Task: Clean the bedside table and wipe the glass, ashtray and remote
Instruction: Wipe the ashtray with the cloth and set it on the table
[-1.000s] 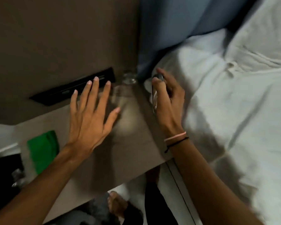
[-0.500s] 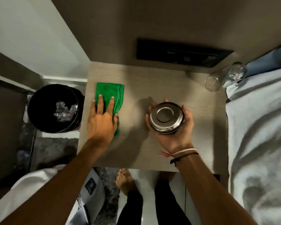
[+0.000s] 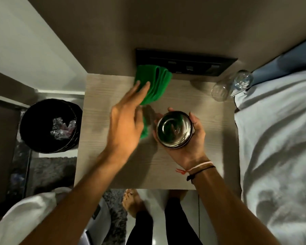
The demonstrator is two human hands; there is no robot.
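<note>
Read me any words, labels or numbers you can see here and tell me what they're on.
None can be read.
Wall panel: small pale marks on it, too blurred to tell whether they are text.
Ashtray, glass, cloth, bin: no text shows.

Dim, warm indoor light falls from above. The left hand (image 3: 125,128) is smeared by motion blur, its fingers soft-edged, casting a shadow beneath them onto the pale wood-grain bedside table (image 3: 210,156). Beside them, the round shiny steel ashtray (image 3: 174,129) carries glare. Edges bend with wide-angle distortion.
</note>
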